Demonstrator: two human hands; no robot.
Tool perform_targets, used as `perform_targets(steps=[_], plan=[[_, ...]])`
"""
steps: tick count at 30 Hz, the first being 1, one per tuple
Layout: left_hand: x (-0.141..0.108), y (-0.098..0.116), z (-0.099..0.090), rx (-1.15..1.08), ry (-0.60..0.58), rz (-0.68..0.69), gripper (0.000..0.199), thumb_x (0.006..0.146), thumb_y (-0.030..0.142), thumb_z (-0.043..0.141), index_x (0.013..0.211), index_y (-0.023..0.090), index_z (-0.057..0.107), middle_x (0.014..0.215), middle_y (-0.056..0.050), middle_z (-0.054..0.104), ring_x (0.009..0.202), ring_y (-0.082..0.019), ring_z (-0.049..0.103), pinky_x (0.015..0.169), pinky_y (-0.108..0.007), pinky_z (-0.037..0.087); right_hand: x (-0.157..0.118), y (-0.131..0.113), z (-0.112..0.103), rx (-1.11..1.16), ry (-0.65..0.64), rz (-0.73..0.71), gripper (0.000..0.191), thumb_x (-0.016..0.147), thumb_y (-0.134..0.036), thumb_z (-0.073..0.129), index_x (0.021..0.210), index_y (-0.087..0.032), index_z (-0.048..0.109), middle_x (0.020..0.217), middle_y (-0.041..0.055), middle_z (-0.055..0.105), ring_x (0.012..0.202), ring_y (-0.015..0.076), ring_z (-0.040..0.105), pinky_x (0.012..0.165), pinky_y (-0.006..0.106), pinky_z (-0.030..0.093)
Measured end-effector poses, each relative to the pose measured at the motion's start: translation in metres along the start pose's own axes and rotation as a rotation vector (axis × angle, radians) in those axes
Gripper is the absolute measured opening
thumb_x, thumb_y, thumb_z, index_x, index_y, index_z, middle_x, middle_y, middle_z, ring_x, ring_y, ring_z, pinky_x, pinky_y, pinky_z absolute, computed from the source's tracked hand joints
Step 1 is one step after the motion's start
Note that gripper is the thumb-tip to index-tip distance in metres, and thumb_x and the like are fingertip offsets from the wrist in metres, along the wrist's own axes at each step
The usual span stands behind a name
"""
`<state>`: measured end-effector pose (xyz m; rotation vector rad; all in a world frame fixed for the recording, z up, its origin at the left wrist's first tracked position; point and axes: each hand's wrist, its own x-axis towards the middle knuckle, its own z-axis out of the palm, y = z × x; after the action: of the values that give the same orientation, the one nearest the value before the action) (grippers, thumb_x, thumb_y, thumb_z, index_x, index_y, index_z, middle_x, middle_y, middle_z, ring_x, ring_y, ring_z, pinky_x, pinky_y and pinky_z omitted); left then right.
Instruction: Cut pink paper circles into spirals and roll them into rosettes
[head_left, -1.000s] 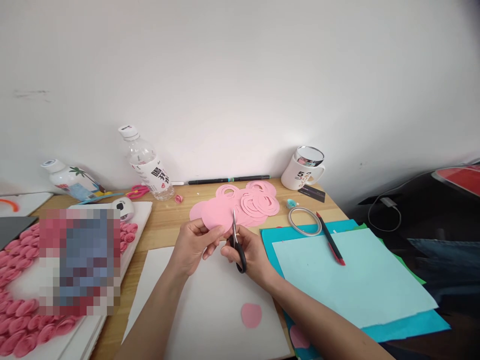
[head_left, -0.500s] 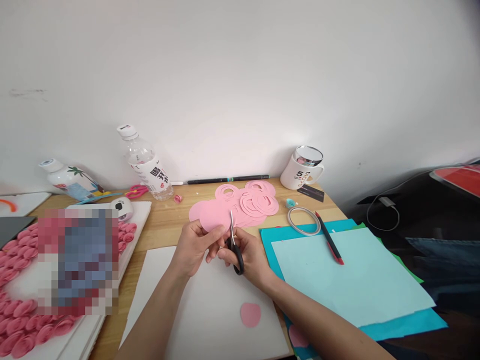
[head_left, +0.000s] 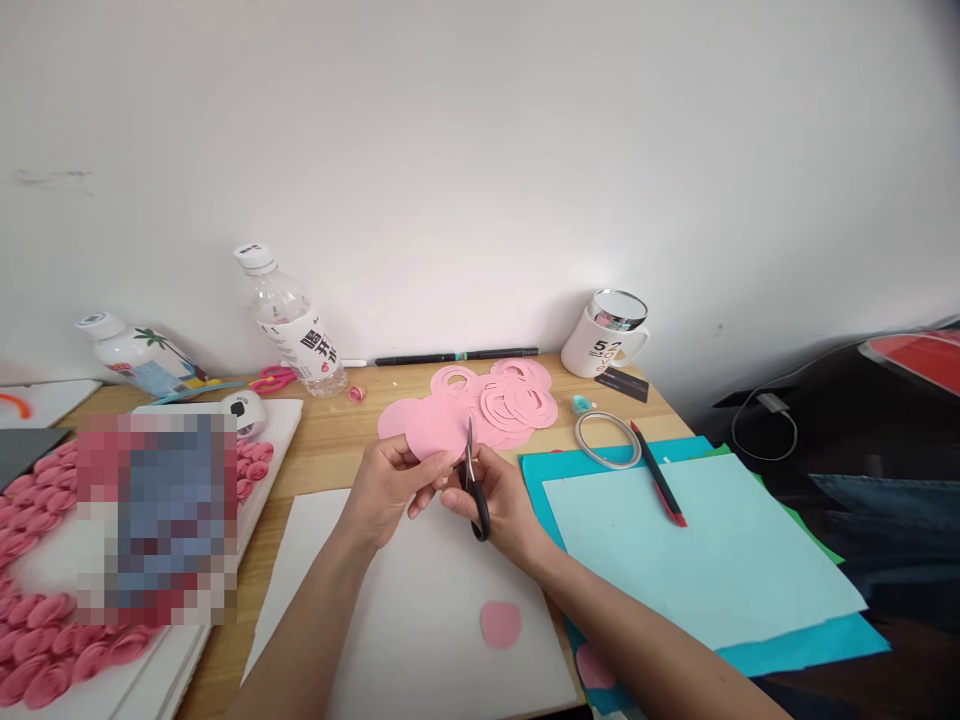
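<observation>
My left hand pinches a round piece of pink paper by its lower edge, thumb on top. In my right hand are black-handled scissors, their blades pointing up at the paper's right edge. Whether the blades are parted is hard to make out. Just behind the held paper lies a pile of pink paper circles and cut spirals. Under my hands is a white board, with a small pink paper scrap on it.
A water bottle, a mug and black pens stand or lie by the wall. To the right are a tape roll, a red-black pen and blue paper sheets. Pink paper roses cover a board at left.
The scissors have shifted slightly right and tilted, now at the paper's right edge. The pink paper has turned a little in my left hand.
</observation>
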<state>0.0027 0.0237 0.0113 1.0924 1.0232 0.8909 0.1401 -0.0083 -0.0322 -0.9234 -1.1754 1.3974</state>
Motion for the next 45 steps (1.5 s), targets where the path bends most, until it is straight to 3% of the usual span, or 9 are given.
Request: perform_targets(steps=[5, 14, 20, 26, 34, 45], plan=[[0.0005, -0.0001, -0.0036, 0.001, -0.003, 0.006, 0.02, 0.066, 0.03, 0.068, 0.061, 0.012, 0.06, 0.047, 0.004, 0.051, 0.032, -0.002, 0.037, 0.03, -0.016, 0.024, 0.0003, 0.002, -0.0013, 0.003, 0.005, 0.048, 0.041, 0.061, -0.04, 0.075, 0.086, -0.02, 0.048, 0.059, -0.0045, 0.048, 0.051, 0.0089, 0.038, 0.047, 0.022, 0.031], [0.0005, 0.0019, -0.0036, 0.002, 0.03, 0.0, 0.024, 0.065, 0.032, 0.068, 0.059, 0.013, 0.054, 0.047, 0.004, 0.052, 0.032, -0.002, 0.037, 0.031, -0.016, 0.024, 0.0001, -0.0014, 0.0018, -0.004, 0.046, 0.098, 0.038, 0.061, -0.041, 0.074, 0.08, -0.019, 0.049, 0.055, -0.0057, 0.05, 0.044, 0.0078, 0.043, 0.042, 0.021, 0.035], [-0.0009, 0.0031, -0.0029, -0.063, -0.01, -0.005, 0.025, 0.069, 0.036, 0.065, 0.064, 0.015, 0.052, 0.05, 0.002, 0.057, 0.031, -0.004, 0.04, 0.03, -0.018, 0.027, -0.0006, 0.0021, 0.0031, -0.017, 0.038, 0.094, 0.037, 0.062, -0.041, 0.073, 0.08, -0.019, 0.049, 0.054, -0.0054, 0.051, 0.044, 0.0084, 0.045, 0.043, 0.021, 0.036], [-0.0005, 0.0011, -0.002, -0.011, 0.013, 0.013, 0.03, 0.067, 0.031, 0.067, 0.049, 0.013, 0.049, 0.042, 0.004, 0.048, 0.033, -0.003, 0.037, 0.032, -0.017, 0.025, -0.0018, 0.0034, 0.0063, -0.02, 0.002, 0.118, 0.039, 0.06, -0.041, 0.074, 0.08, -0.019, 0.049, 0.056, -0.0051, 0.05, 0.046, 0.0088, 0.044, 0.045, 0.022, 0.037], [0.0008, -0.0007, -0.0036, 0.047, 0.017, -0.024, 0.031, 0.063, 0.032, 0.069, 0.048, 0.014, 0.05, 0.041, 0.004, 0.045, 0.033, -0.003, 0.034, 0.033, -0.018, 0.024, 0.0, 0.003, 0.0003, -0.06, 0.005, -0.039, 0.041, 0.062, -0.042, 0.074, 0.084, -0.019, 0.048, 0.07, -0.0006, 0.053, 0.065, 0.0136, 0.051, 0.062, 0.027, 0.041], [-0.0006, -0.0004, -0.004, 0.021, 0.014, -0.032, 0.018, 0.065, 0.027, 0.068, 0.057, 0.014, 0.06, 0.043, 0.005, 0.047, 0.033, -0.003, 0.034, 0.034, -0.017, 0.022, -0.0008, 0.0039, -0.0011, -0.039, 0.002, 0.047, 0.042, 0.061, -0.039, 0.075, 0.088, -0.019, 0.049, 0.062, -0.0039, 0.049, 0.054, 0.0101, 0.043, 0.051, 0.023, 0.035]])
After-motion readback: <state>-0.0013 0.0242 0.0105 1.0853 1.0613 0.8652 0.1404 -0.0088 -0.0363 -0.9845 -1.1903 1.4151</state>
